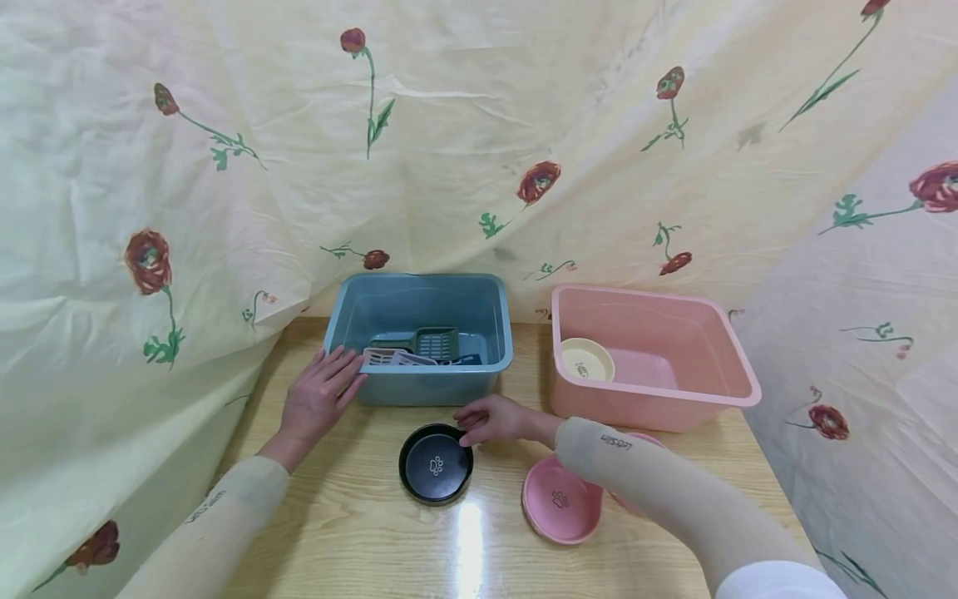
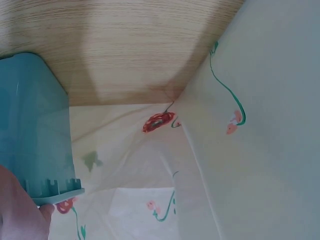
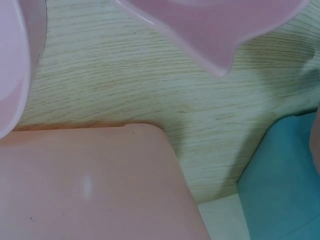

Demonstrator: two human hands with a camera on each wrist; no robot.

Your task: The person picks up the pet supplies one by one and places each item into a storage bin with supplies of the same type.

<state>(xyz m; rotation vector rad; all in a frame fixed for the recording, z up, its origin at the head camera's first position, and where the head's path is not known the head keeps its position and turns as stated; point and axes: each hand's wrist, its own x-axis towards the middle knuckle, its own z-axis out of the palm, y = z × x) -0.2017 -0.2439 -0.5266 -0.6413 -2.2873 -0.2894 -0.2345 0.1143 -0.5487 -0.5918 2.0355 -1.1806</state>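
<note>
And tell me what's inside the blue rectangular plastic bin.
A dark green slotted scoop, beige and lavender slotted pieces, and part of something dark blue. The bin's near wall and the left hand hide what's lower.

In the head view, lower right, the right sleeve (image 1: 659,491) hides most of the farther pink bowl (image 3: 12,65). The near wall of the blue bin (image 1: 427,388) covers part of the scoops (image 1: 437,344); the mark on the cream bowl (image 1: 587,366) is too small to read. The left wrist view's left edge crops the blue bin and left hand (image 1: 322,391); the right wrist view's bottom edge crops the pink bin (image 1: 632,403).
</note>
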